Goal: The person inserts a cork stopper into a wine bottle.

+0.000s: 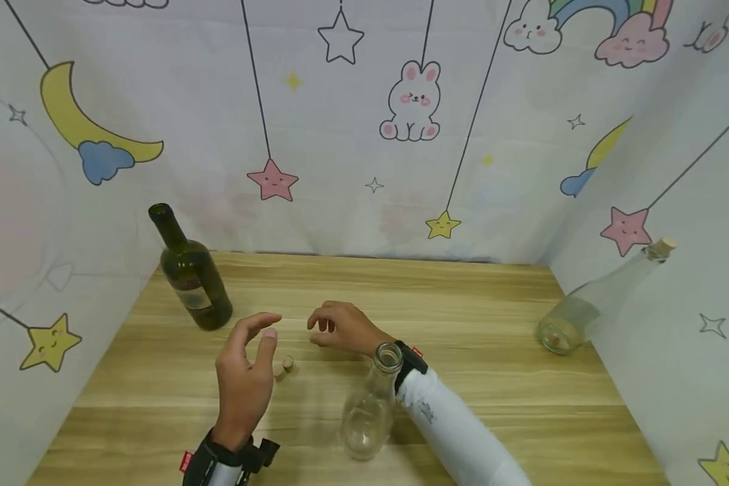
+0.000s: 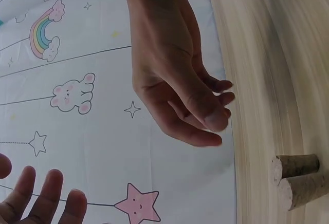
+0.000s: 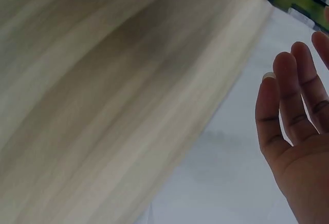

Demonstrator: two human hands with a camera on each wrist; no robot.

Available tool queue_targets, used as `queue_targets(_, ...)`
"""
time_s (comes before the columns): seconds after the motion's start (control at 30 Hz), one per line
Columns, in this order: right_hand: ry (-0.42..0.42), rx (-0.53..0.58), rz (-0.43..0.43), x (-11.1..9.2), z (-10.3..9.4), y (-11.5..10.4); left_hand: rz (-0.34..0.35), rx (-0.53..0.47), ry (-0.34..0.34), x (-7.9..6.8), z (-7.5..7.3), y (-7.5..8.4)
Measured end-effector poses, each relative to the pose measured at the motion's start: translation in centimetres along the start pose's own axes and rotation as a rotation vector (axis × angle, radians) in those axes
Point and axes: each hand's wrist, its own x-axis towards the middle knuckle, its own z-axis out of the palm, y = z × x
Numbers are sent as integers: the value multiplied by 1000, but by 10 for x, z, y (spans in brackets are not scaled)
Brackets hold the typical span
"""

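Observation:
My left hand (image 1: 246, 381) is raised above the wooden table, thumb and forefinger apart with nothing between them. Two small corks (image 1: 288, 364) lie on the table just right of it; the left wrist view shows these corks (image 2: 298, 166) side by side. My right hand (image 1: 346, 327) reaches in from the right, fingers loosely bent and holding nothing. In the left wrist view the right hand (image 2: 169, 70) hangs with relaxed fingers. A clear glass bottle (image 1: 367, 418), uncorked, stands close beside the right forearm and overlaps its wrist strap in the head view.
At the back left stands a dark green wine bottle (image 1: 197, 283) with a label. Over on the right, a clear bottle (image 1: 574, 317) has a cork (image 1: 662, 248) in its neck. Printed cloth walls (image 1: 352, 108) surround the wooden table (image 1: 462, 290).

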Motion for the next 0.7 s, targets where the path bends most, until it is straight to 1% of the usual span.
queue_targets(0.13,-96,25,-33,12,18,0,-22,9,2,0,-3,-2)
queue_targets(0.2,-139,40,-46,15,24,-2,-22,12,12,1,-4,-3)
queue_targets(0.3,-177,58,-65,19,30,-6,-13,14,28,3,-6,-5)
queue_targets(0.5,-221,84,-86,26,36,-8,-24,10,42,6,-8,-5)
queue_targets(0.7,-209,131,-125,29,37,-9,-43,15,52,7,-11,-5)
